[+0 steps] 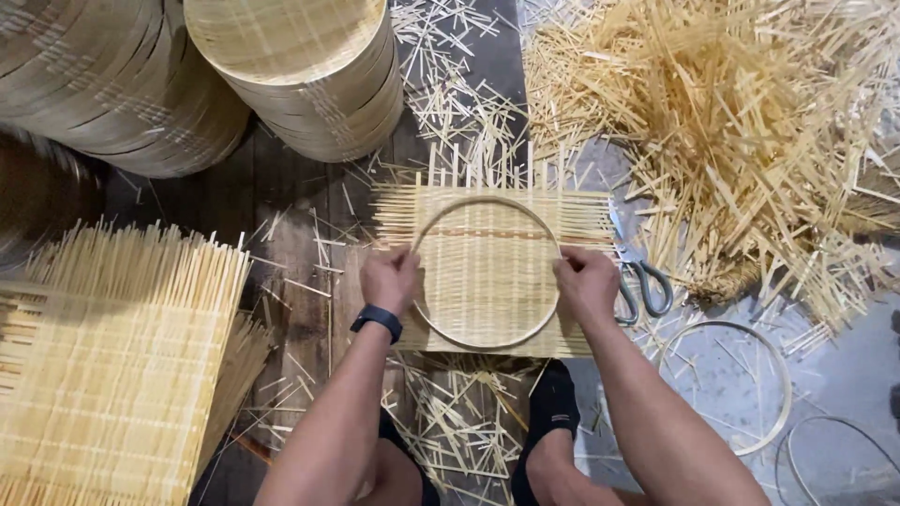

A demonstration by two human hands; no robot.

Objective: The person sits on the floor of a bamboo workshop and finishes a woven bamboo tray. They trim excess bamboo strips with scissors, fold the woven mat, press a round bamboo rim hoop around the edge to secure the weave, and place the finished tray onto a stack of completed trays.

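Both hands press a thin round bamboo hoop flat onto a square woven bamboo mat that lies on the floor near the centre of the view. At nine o'clock on the hoop, the left hand, with a dark band at its wrist, has its fingers curled and closed on the rim. At three o'clock, the right hand grips the rim in the same way, fingers together and pinching down. The mat's loose strip ends stick out past the hoop on every side. A pair of scissors with grey-green handles lies on the floor just beside the right hand, at three o'clock from the mat. Two stacks of finished round woven trays stand at eleven and twelve o'clock, a large heap of loose bamboo strips fills the one to two o'clock area, and a pile of untrimmed woven mats sits at eight o'clock. Spare hoops lie at four o'clock. The step in hand appears to be centring and holding the hoop on the weave; the next move would likely call for keeping the hoop steady with one hand while the other frees itself.
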